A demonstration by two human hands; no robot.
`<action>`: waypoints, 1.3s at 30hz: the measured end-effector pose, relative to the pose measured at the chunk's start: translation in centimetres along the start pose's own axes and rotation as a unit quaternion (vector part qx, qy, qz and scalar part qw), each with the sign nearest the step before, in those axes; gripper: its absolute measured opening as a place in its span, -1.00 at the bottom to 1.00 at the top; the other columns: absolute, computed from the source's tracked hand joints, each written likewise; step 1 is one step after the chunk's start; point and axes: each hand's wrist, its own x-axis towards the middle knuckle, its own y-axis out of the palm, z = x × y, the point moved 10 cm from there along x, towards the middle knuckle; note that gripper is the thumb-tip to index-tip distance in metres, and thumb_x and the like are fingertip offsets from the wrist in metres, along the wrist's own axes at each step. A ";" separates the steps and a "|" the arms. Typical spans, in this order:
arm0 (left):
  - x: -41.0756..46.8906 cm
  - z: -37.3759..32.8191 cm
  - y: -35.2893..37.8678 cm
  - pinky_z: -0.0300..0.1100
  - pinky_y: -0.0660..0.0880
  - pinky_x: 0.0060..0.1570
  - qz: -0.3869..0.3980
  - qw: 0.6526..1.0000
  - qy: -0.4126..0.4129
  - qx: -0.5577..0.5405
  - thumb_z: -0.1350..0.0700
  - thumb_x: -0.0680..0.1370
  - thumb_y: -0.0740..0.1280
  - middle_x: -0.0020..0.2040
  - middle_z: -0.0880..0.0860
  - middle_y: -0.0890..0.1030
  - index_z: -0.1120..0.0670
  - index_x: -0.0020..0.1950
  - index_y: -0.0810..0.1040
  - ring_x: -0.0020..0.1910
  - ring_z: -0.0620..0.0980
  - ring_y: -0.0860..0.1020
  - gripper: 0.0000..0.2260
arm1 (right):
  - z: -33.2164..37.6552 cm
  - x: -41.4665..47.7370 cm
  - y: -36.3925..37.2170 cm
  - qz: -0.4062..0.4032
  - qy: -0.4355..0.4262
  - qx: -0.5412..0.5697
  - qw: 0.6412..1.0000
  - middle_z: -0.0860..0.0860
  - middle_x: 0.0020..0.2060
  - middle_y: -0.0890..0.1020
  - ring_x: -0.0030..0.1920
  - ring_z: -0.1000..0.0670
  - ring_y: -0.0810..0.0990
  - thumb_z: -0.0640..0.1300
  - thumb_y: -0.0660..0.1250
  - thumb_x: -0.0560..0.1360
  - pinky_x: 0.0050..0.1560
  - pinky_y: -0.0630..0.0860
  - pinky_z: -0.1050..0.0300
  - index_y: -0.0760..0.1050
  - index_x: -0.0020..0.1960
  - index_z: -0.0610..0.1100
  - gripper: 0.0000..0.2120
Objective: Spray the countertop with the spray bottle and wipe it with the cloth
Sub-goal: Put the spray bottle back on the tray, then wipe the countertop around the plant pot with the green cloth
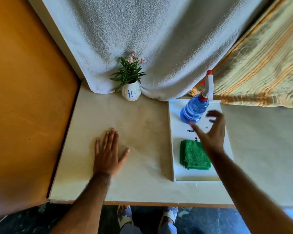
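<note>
A blue spray bottle (194, 110) with a white and red trigger head stands upright at the far end of a white tray (171, 141). A folded green cloth (194, 155) lies on the near half of the same tray. My right hand (210, 130) hovers over the tray just in front of the bottle, fingers spread and blurred, holding nothing. My left hand (108, 152) lies flat, palm down, on the cream countertop (139, 125) left of the tray.
A small white vase with a green plant (131, 85) stands at the back of the counter against a hanging white towel (142, 39). An orange wall (24, 98) borders the left side. A striped cloth (264, 65) hangs at the right.
</note>
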 end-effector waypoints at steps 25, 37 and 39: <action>-0.1 -0.5 -0.4 0.33 0.22 0.58 -0.022 1.000 0.001 -0.005 -0.35 0.60 0.11 0.70 0.10 0.23 0.12 0.67 0.23 0.66 0.09 0.24 -0.22 | 4.7 -7.6 6.7 0.258 -0.290 -0.177 0.905 -0.13 0.47 0.45 0.47 -0.15 0.42 -0.46 0.39 0.43 0.47 0.36 0.02 0.38 0.51 -0.17 -0.32; -0.2 -0.4 -0.3 0.32 0.21 0.59 -0.030 0.999 0.001 0.017 -0.39 0.63 0.06 0.71 0.11 0.18 0.12 0.69 0.15 0.69 0.11 0.16 -0.20 | 15.8 -0.8 23.9 0.267 -0.518 -0.216 0.783 -0.25 0.44 0.46 0.47 -0.27 0.40 -0.26 0.10 0.61 0.51 0.26 -0.19 0.41 0.49 -0.20 -0.55; -0.2 -0.5 -0.4 0.31 0.21 0.60 -0.033 0.999 0.001 0.018 -0.39 0.63 0.05 0.71 0.10 0.17 0.11 0.70 0.14 0.69 0.11 0.15 -0.20 | 16.4 -0.1 25.3 0.259 -0.541 -0.224 0.768 -0.25 0.42 0.49 0.45 -0.26 0.43 -0.26 0.11 0.60 0.51 0.23 -0.16 0.43 0.47 -0.21 -0.55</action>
